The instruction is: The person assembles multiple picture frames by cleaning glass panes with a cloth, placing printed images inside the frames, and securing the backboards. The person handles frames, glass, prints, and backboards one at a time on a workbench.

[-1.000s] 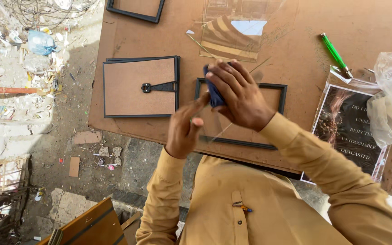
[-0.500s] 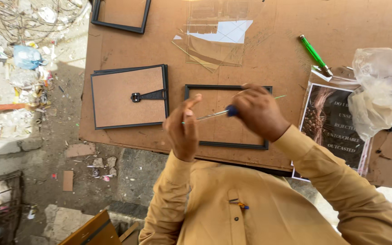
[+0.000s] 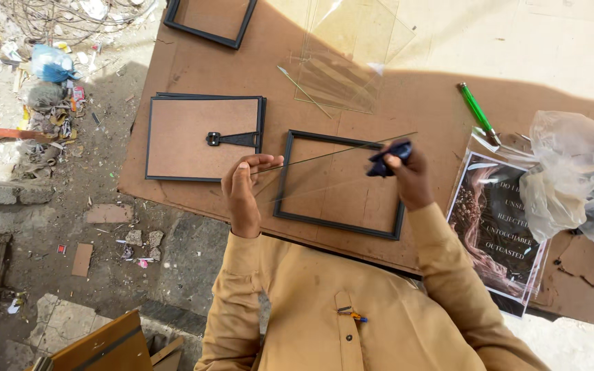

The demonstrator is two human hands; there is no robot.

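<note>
the left hand (image 3: pixel 242 189) pinches the near-left edge of a clear glass pane (image 3: pixel 324 168), its grip clamped on it, thumb and fingers together. the pane hangs just above the empty black frame (image 3: pixel 338 182) on the brown counter (image 3: pixel 434 117), tilted, its long axis running from the left hand up and right toward the right hand (image 3: pixel 403 175). that hand's grip is closed around a dark blue cloth (image 3: pixel 388 156), pressed at the pane's far right edge. both hands meet the pane, one at each end. left of the empty frame lies a backed frame (image 3: pixel 204 137); beyond it, loose glass sheets (image 3: pixel 348 58); right of it, a green pen (image 3: pixel 476 110) and a printed sheet (image 3: pixel 500 227).
</note>
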